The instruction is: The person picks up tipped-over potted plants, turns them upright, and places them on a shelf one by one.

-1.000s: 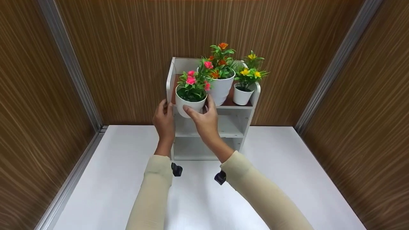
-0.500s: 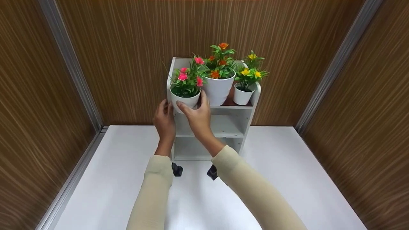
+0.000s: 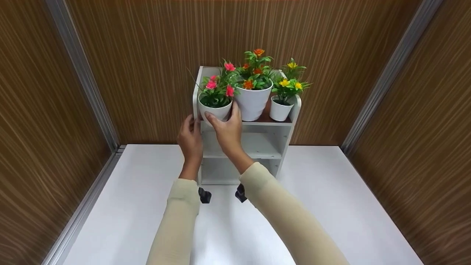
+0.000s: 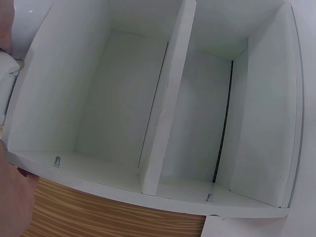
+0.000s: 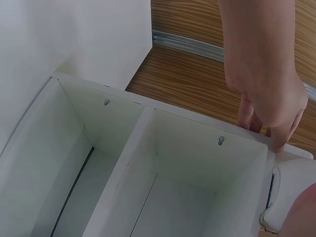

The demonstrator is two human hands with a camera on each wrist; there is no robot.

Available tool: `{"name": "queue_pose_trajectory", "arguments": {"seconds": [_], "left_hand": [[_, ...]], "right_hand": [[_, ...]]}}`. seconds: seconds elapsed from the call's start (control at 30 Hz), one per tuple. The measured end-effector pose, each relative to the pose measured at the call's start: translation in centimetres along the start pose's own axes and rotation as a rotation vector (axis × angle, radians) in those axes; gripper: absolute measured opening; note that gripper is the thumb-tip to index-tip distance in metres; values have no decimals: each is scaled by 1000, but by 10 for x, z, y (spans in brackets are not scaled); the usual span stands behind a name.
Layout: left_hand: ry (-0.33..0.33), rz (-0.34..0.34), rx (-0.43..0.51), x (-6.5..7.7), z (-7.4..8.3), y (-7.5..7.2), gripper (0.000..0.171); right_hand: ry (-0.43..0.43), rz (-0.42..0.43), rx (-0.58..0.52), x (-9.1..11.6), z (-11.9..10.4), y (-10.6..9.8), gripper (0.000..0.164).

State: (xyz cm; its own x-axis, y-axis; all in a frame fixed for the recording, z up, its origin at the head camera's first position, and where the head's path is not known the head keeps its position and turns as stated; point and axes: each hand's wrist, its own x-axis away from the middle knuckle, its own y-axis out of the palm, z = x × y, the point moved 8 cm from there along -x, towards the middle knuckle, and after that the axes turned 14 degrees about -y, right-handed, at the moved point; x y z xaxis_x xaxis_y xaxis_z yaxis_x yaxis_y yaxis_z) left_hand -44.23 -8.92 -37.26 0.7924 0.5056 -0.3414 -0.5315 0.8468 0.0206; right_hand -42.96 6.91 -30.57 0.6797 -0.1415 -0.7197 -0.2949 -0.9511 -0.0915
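Observation:
In the head view my right hand grips a white flowerpot with pink flowers, thumb in front and fingers at its right side. The pot is upright at the left end of the top board of a small white shelf unit. My left hand holds the unit's left side panel by its front edge. In the right wrist view the left hand has its thumb at the panel's edge and fingers on the outer face. The pot's base is hidden behind the right thumb.
A larger white pot with orange flowers stands mid-board, close beside the pink one. A small white pot with yellow flowers is at the right end. The unit stands on a white table, before a wood-patterned wall.
My right hand has moved the pink-flowered pot left and slightly back, from in front of the orange-flowered pot to the board's left end. The left hand has stayed on the side panel.

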Motion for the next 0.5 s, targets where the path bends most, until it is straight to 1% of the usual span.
{"name": "queue_pose_trajectory", "arguments": {"seconds": [0.3, 0.5], "left_hand": [[-23, -12, 13, -1, -2, 1, 35], [-21, -11, 20, -1, -2, 1, 35]], "right_hand": [[7, 55, 22, -4, 3, 4, 93], [22, 54, 45, -5, 5, 7, 96]]}}
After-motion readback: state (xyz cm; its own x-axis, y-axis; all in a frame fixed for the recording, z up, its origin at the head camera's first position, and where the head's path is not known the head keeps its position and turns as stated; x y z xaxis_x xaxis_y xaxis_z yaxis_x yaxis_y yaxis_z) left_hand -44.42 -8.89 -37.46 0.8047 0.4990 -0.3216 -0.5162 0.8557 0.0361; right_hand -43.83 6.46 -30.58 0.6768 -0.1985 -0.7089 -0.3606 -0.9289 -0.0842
